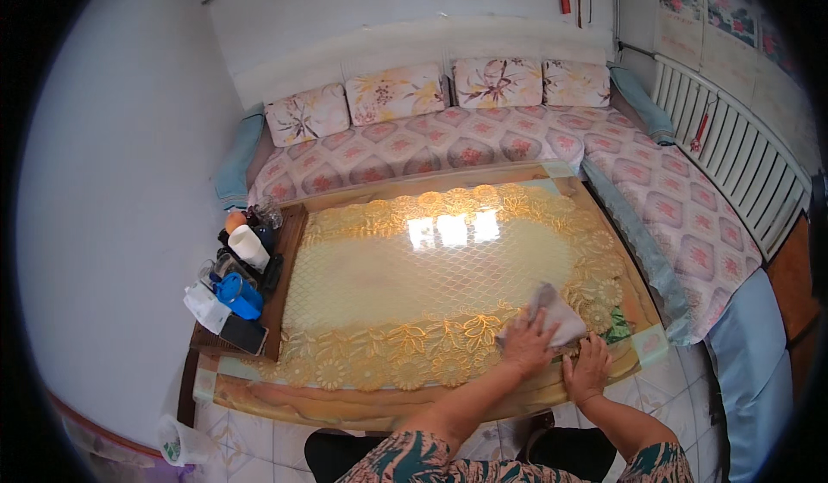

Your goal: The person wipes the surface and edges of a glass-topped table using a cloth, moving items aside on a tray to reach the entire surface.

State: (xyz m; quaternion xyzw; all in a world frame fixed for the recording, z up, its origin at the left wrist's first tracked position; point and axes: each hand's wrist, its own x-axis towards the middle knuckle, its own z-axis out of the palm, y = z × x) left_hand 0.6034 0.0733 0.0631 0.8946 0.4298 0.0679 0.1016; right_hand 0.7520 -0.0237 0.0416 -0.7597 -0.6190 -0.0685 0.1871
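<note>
My left hand (526,342) presses flat on a grey cloth (552,312) that lies on the near right part of the table (414,259). The table top is glossy, with a golden lace-patterned cover under a clear sheet. My right hand (589,368) rests with spread fingers on the table's near edge, just right of the cloth and holding nothing. Both forearms come in from the lower edge in patterned sleeves.
A wooden tray (285,250) at the table's left end holds a blue jug (239,295), a white cup (248,246), glasses and a dark phone-like slab (244,334). A floral sofa (483,138) wraps the far and right sides. A radiator (733,147) lines the right wall.
</note>
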